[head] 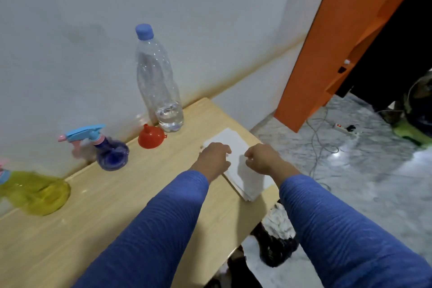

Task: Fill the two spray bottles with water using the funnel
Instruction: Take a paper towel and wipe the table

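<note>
Red plastic, mouth down and spout up — the funnel point(151, 136) sits on the pale wooden table point(105, 217) near the wall, just beside the foot of a clear water bottle point(159, 82) with a blue cap, which holds only a little water at the bottom. To the funnel's left stands the purple spray bottle point(112, 153) with its blue and pink trigger head on. Farther left, at the picture's edge, is the yellow spray bottle point(37, 192), blurred and partly cut off.

Both hands are well apart from these things, over a stack of white paper point(236, 147) at the table's right end. The left hand point(214, 159) lies on the paper with its fingers curled down onto the sheet's near-left part; whether it pinches the sheet I cannot tell. The right hand point(260, 159) is curled into a loose fist above the paper — it holds nothing that shows. Blue sleeves cover both forearms.

Beyond the table lie a marble-patterned floor point(350, 170), an orange door frame point(339, 42) and a white power strip point(343, 127) with trailing cables.
</note>
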Demonstrator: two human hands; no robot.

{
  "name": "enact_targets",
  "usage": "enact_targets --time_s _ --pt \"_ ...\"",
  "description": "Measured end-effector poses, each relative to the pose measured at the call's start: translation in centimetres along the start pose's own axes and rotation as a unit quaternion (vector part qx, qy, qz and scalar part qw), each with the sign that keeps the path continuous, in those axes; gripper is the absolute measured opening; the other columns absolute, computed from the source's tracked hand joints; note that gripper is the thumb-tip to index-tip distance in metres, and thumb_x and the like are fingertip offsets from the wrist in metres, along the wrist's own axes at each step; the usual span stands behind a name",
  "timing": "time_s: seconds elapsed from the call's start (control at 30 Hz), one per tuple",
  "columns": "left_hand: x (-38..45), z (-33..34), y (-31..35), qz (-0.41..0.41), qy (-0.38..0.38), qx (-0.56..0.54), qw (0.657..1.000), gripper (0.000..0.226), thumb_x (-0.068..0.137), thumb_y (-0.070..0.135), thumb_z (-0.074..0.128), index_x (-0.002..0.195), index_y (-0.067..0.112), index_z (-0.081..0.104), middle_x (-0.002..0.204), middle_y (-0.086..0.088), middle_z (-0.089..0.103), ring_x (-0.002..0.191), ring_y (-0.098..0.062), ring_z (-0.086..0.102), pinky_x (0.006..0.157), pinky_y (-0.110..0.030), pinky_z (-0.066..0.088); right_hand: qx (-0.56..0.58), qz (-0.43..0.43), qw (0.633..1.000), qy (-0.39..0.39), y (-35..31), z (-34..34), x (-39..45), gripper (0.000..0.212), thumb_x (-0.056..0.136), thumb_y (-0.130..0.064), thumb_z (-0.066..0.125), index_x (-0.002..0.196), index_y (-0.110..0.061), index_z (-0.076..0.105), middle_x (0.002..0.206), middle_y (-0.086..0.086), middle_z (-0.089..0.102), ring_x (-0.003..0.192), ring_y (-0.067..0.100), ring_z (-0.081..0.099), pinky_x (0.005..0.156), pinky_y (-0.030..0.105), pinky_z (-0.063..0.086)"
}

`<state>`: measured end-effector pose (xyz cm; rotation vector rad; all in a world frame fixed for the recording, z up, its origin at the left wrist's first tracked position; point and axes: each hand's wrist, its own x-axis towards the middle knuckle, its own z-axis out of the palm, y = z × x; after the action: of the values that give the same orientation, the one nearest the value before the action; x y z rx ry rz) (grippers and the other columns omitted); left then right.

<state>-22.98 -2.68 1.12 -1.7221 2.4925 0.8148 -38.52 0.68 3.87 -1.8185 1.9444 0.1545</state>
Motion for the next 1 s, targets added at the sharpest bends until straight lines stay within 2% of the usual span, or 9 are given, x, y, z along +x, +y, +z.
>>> enact_targets --time_s 0.17,0.3,0.43,0.5,0.63,0.73,1.0 --pt "-1.2 4.1 0.4 0.04 -0.008 -0.03 0.999 0.044 0.09 0.019 0.06 0.133 0.016 0.051 0.137 -0.001 0.048 0.129 -0.019 0.041 0.105 -0.028 0.034 0.099 0.022 0.994 0.037 1.4 4.8 -2.3 0.034 0.089 -0.019 0.049 0.121 -0.018 0.062 0.125 0.004 0.062 0.114 0.024 0.055 0.093 0.027 0.04" --pt "-1.5 4.9 -0.2 0.023 0.017 -0.107 0.994 0.04 0.089 0.009 0.06 0.128 0.014 0.055 0.138 -0.002 0.049 0.128 -0.018 0.044 0.104 -0.023 0.031 0.154 -0.009 0.986 0.066 2.1 6.6 -3.2 0.049 0.079 -0.028 0.069 0.125 -0.02 0.055 0.127 0.001 0.056 0.118 0.018 0.051 0.092 0.02 0.033" --pt "-1.7 4.7 -0.8 0.027 0.001 -0.138 0.99 0.047 0.083 0.002 0.064 0.127 0.015 0.056 0.139 -0.003 0.048 0.131 -0.019 0.04 0.111 -0.032 0.03 0.211 -0.025 0.973 0.085 2.1 7.8 -3.8 0.061 0.067 -0.029 0.08 0.122 -0.019 0.053 0.124 0.001 0.053 0.115 0.017 0.05 0.088 0.019 0.034" --pt "-1.8 4.8 -0.9 0.029 0.007 -0.14 0.99 0.05 0.081 0.0 0.066 0.128 0.015 0.057 0.138 -0.002 0.048 0.131 -0.018 0.04 0.111 -0.032 0.03 0.227 -0.029 0.969 0.097 2.1 8.2 -4.0 0.057 0.068 -0.025 0.08 0.117 -0.018 0.054 0.123 0.0 0.052 0.114 0.016 0.05 0.086 0.017 0.033" --pt "-1.9 4.9 -0.9 0.027 0.01 -0.142 0.989 0.055 0.078 -0.001 0.069 0.128 0.016 0.056 0.14 -0.001 0.047 0.132 -0.017 0.039 0.111 -0.029 0.03 0.229 -0.031 0.966 0.115 2.3 8.0 -4.0 0.028 0.074 -0.011 0.07 0.101 -0.012 0.061 0.12 0.005 0.056 0.113 0.019 0.051 0.084 0.018 0.032" --pt "-1.9 4.6 -0.7 0.034 0.004 -0.146 0.989 0.055 0.078 -0.002 0.069 0.129 0.014 0.056 0.141 -0.004 0.047 0.133 -0.017 0.039 0.112 -0.028 0.028 0.216 -0.033 0.968 0.125 2.4 7.8 -3.9 0.01 0.078 -0.008 0.063 0.087 -0.009 0.062 0.116 0.006 0.061 0.111 0.021 0.053 0.081 0.016 0.031" --pt "-1.9 4.1 -0.6 0.037 -0.01 -0.143 0.989 0.052 0.082 0.004 0.068 0.131 0.013 0.054 0.143 -0.004 0.045 0.134 -0.017 0.038 0.109 -0.022 0.025 0.215 -0.027 0.968 0.124 2.4 7.9 -3.7 0.005 0.082 -0.007 0.059 0.086 -0.008 0.062 0.115 0.006 0.061 0.106 0.019 0.055 0.078 0.015 0.03"
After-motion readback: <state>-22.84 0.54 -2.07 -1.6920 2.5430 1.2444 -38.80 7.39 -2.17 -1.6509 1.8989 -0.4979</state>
